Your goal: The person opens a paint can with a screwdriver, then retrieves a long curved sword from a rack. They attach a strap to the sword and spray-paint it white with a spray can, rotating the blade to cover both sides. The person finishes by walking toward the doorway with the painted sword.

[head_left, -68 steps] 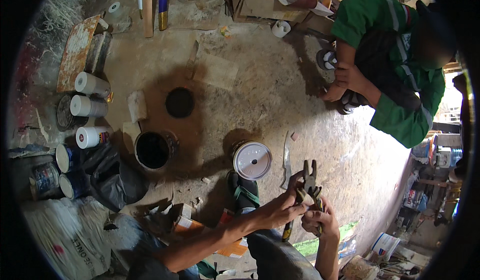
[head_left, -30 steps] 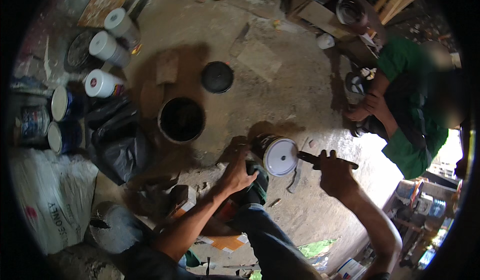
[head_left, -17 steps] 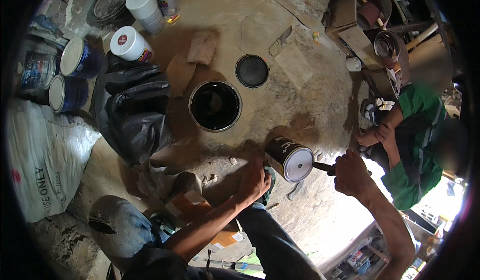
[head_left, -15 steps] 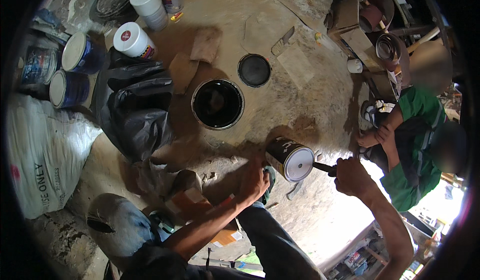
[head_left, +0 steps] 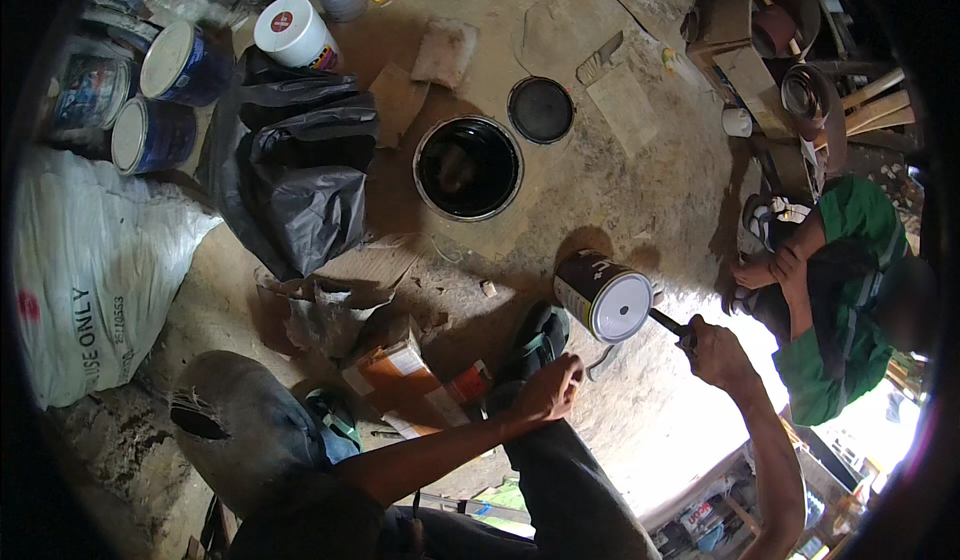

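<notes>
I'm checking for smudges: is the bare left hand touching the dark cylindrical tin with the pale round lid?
Apart. The head view shows the left hand below and left of the tin, with floor visible between them.

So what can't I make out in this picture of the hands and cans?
All in the head view:
Grip of the dark tool: mostly covered by the right hand.
Contents of the closed can: under its white lid.
Palm of the left hand: hidden by the hand itself.
Depth of the open can: lost in darkness.
</notes>
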A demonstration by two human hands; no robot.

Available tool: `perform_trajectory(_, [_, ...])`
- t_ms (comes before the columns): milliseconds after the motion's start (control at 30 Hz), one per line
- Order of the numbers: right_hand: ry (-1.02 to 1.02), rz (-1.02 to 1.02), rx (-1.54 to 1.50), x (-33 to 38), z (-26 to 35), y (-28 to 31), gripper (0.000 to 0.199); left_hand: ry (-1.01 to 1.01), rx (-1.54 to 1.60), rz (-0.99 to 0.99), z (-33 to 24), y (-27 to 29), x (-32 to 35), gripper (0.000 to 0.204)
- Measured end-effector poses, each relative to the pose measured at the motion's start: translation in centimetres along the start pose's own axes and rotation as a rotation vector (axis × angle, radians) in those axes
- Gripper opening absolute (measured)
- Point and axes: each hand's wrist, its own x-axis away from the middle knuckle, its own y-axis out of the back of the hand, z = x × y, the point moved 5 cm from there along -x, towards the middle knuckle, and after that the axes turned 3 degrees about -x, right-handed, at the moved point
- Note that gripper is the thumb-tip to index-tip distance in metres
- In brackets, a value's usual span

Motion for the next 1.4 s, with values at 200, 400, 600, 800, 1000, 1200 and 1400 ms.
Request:
perform_trajectory(200, [-0.019,0.010,-0.035,0.0,0.2,0.3,0.027,0.038,-0.177,-0.177,0.3,1.1,-0.3,0.035])
perform_trajectory(400, [0.059,-0.054,0.025,-0.4,-0.5,0.1,0.028,0.384,0.032,0.009,2.5,2.5,-2.6,0.037])
perform_trajectory(600, [0.150,-0.105,0.368,-3.4,-0.9,3.9,0.030,-0.008,-0.425,-0.152,-2.0,4.6,-5.5,0.066])
perform_trajectory(800, [0.372,-0.133,0.500,-7.0,3.4,9.3,0.027,0.077,-0.345,0.007,-2.1,2.5,-3.9,0.085])
perform_trajectory(1000, [0.361,-0.096,0.691,-8.0,5.8,10.2,0.019,0.071,-0.262,-0.051,-1.3,0.7,-2.7,0.090])
perform_trajectory(1200, [0.403,-0.174,0.696,-7.5,5.4,9.9,0.018,0.083,-0.284,-0.035,-1.5,0.6,-2.8,0.090])
perform_trajectory(1400, [0.439,-0.179,0.662,-8.0,6.2,9.4,0.025,0.093,-0.249,-0.013,-1.4,0.7,-2.6,0.090])
